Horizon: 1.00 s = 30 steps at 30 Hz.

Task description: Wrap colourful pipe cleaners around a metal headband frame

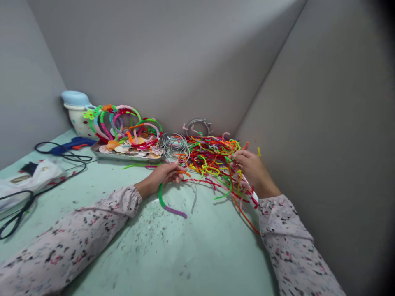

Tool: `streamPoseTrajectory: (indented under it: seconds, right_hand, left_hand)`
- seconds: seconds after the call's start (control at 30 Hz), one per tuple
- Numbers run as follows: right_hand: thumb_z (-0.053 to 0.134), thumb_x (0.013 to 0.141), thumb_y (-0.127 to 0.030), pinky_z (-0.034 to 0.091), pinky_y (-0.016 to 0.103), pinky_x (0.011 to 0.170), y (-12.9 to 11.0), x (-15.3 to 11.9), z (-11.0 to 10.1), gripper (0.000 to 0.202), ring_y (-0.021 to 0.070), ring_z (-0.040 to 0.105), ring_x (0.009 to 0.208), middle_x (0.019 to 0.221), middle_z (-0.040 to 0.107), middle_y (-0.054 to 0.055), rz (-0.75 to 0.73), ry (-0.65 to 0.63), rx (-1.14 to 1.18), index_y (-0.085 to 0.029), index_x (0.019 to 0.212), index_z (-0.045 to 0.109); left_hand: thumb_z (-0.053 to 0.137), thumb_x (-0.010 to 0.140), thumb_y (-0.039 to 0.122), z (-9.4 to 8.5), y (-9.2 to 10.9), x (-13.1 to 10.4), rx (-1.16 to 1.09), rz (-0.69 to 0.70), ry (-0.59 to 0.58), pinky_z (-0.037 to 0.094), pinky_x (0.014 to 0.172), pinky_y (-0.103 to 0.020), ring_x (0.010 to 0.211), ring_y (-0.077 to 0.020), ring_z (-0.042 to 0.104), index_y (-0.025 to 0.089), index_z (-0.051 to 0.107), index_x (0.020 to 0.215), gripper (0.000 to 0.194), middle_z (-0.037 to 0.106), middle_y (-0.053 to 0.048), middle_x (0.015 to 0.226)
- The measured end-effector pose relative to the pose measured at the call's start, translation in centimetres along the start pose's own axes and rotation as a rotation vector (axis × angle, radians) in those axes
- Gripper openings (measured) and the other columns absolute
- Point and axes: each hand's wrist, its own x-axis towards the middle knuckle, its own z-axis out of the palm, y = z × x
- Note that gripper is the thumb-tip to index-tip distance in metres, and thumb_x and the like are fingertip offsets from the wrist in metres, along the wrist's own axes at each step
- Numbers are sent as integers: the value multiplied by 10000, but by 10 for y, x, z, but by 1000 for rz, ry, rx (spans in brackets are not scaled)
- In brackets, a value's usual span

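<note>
My left hand [168,174] is closed around a curved wire ring [165,204] partly wrapped in green, purple and orange fuzzy pipe cleaner. A bare grey end of the wire hangs down to the right of the fingers. At the right edge of a tangled heap of coloured pipe cleaners [210,158], my right hand [247,166] pinches a strand. A green tip shows at its fingertips, and an orange length hangs below; whether both belong to one piece I cannot tell.
A metal tray [129,157] of shells and finished fuzzy rings [123,119] stands at the back left, beside a white pot with a blue lid [77,111]. Coiled grey wire [175,146] lies near the heap. A blue glue gun [72,146], black cord [80,164] and plastic bag [37,179] lie left.
</note>
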Motion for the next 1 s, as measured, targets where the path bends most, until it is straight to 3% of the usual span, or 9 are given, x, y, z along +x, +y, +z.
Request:
streamPoseTrajectory:
  seconds: [0.2,0.5,0.8,1.0]
  right_hand:
    - [559,702,-291,375,224,474,0,-1,0,117,110,525,507,616,607,9,11,33,-150,-178,730,543]
    - [546,692,-305,397,220,453,5,2,0,148,111,532,507,658,591,1,37,39,-128,-197,788,517]
    - [565,718,-400,323,211,420,6,1,-3,217,78,404,431,571,475,-52,-1,109,-257,-187,760,549]
    - [585,715,-409,362,219,454,5,3,-13,235,90,453,462,608,523,-39,21,62,-232,-192,802,562]
  left_hand:
    - [505,865,448,2,3,-2,-21,-14,12,439,590,-252,592,-133,583,68,672,893,416,670,-90,719]
    - [557,837,437,4,3,-4,46,-5,26,421,572,-239,574,-118,570,77,674,903,384,671,-85,731]
    - [633,786,390,4,3,-4,83,3,35,421,577,-243,579,-116,565,80,661,914,336,661,-74,740]
    - [640,781,377,0,1,-3,86,1,29,433,580,-244,597,-119,565,84,675,921,327,662,-80,747]
